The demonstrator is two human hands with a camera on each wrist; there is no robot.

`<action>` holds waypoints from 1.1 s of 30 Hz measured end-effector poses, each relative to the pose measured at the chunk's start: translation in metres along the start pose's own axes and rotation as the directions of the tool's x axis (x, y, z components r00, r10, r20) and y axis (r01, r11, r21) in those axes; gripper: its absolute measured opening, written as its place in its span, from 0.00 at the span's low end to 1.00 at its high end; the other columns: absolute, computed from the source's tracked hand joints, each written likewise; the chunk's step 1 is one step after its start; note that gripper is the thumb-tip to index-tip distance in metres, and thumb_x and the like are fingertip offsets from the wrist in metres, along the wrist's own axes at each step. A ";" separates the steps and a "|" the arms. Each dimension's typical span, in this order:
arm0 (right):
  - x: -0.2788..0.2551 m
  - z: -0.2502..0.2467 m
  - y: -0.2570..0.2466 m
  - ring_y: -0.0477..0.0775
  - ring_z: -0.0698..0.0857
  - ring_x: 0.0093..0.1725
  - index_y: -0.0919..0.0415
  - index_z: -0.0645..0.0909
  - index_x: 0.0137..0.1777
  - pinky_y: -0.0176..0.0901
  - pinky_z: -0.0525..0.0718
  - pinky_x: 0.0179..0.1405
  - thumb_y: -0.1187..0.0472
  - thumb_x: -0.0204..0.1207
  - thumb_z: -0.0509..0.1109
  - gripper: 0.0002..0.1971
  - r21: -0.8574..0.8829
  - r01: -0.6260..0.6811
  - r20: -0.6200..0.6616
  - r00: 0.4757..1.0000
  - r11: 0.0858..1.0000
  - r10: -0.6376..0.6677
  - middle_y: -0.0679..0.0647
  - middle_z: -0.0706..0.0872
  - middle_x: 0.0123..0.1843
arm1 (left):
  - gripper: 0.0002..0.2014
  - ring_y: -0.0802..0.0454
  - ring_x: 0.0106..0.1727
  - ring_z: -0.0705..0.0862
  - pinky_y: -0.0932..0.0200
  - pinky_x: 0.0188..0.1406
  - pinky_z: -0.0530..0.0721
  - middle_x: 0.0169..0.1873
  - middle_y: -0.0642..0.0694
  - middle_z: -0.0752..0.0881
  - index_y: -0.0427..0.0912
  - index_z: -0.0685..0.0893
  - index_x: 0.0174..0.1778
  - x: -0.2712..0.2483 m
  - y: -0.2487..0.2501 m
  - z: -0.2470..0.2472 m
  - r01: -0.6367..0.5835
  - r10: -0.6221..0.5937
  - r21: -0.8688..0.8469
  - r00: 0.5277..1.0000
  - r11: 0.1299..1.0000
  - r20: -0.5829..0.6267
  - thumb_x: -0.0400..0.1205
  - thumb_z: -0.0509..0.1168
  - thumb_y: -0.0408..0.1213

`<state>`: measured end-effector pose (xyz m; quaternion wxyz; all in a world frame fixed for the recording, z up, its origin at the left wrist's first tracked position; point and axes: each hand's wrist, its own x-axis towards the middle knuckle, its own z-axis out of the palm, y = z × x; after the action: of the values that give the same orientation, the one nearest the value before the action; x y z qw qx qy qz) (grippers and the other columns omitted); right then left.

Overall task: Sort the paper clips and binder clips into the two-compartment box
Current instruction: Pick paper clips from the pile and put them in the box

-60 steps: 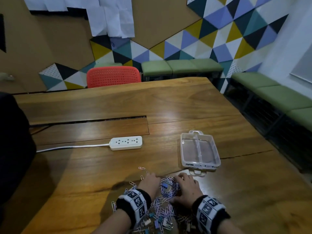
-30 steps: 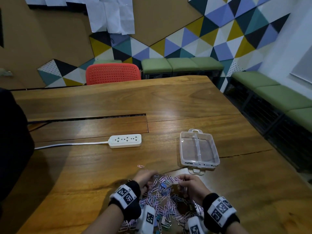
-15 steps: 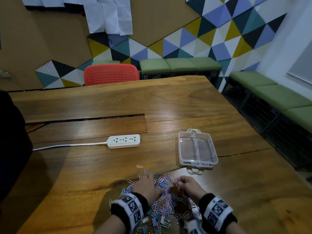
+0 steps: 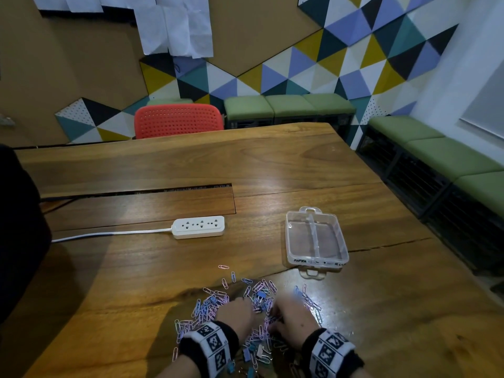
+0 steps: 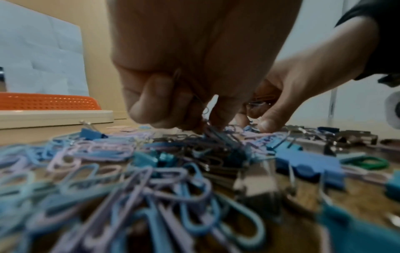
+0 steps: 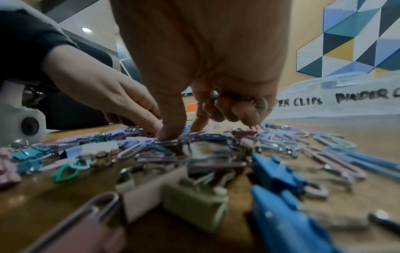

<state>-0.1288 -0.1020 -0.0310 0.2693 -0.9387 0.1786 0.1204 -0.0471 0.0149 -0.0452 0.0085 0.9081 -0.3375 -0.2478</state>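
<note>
Wooden table (image 4: 169, 170) with a long recessed slot (image 4: 136, 190) along its middle and a white power strip (image 4: 199, 227) lying on it, its cord running off to the left. Beyond the far edge stands an orange perforated chair (image 4: 178, 120); green-cushioned benches (image 4: 289, 106) line the back wall and continue along the right-hand wall (image 4: 447, 156). The back wall is brown board (image 4: 68, 72) carrying pinned white paper sheets (image 4: 174, 31) and a mosaic of triangular panels (image 4: 354, 53) in blue, yellow, teal, black and white.
</note>
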 end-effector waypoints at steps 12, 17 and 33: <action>0.002 -0.007 0.004 0.46 0.72 0.39 0.49 0.62 0.29 0.29 0.71 0.39 0.57 0.75 0.68 0.18 0.157 0.006 0.078 0.997 0.988 -0.018 0.45 0.71 0.36 | 0.15 0.57 0.15 0.68 0.72 0.12 0.64 0.19 0.48 0.78 0.40 0.70 0.27 -0.010 -0.023 -0.032 0.224 0.161 -0.969 0.965 -0.107 0.205 0.80 0.48 0.32; 0.002 -0.014 0.016 0.38 0.80 0.25 0.58 0.68 0.28 0.27 0.75 0.27 0.70 0.70 0.72 0.16 0.646 -0.120 0.088 0.993 0.754 0.082 0.47 0.77 0.26 | 0.17 0.57 0.17 0.75 0.69 0.14 0.71 0.23 0.47 0.81 0.41 0.75 0.31 -0.010 -0.011 -0.037 0.259 0.150 -0.963 0.957 -0.068 0.247 0.85 0.54 0.42; -0.002 -0.001 0.024 0.54 0.81 0.36 0.59 0.76 0.33 0.44 0.81 0.40 0.67 0.74 0.69 0.09 0.807 -0.253 0.203 0.967 0.534 0.152 0.55 0.83 0.34 | 0.13 0.44 0.41 0.83 0.58 0.31 0.89 0.49 0.33 0.82 0.28 0.76 0.60 -0.012 -0.016 -0.035 0.348 0.161 -0.900 0.936 -0.263 0.314 0.84 0.51 0.25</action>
<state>-0.1401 -0.1207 -0.0404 0.6710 -0.6672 0.3065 0.1033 -0.0294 0.0290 -0.0125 0.6488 0.5121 0.0694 -0.5585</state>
